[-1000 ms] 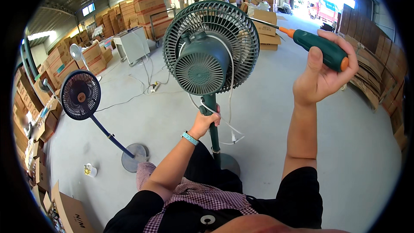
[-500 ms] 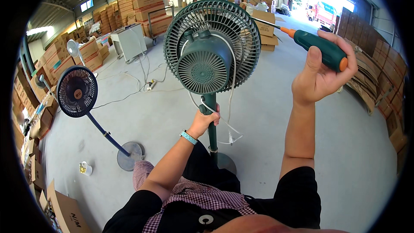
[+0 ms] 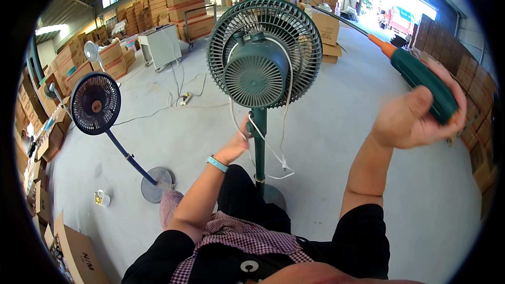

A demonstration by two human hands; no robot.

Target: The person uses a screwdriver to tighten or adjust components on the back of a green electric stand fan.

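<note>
One green fan [image 3: 255, 81], one navy fan [image 3: 96, 102] and one screwdriver [image 3: 423, 81] show.

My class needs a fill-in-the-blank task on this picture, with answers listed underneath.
1. The right hand holds a green-handled screwdriver, whose section between handle and shaft is ____.
2. The left hand is at the pole of the large fan, whose motor housing is dark ____.
3. The cord hanging from that fan is ____.
4. The smaller dark fan stands on the picture's ____ side.

Missing words: orange; green; white; left
</note>
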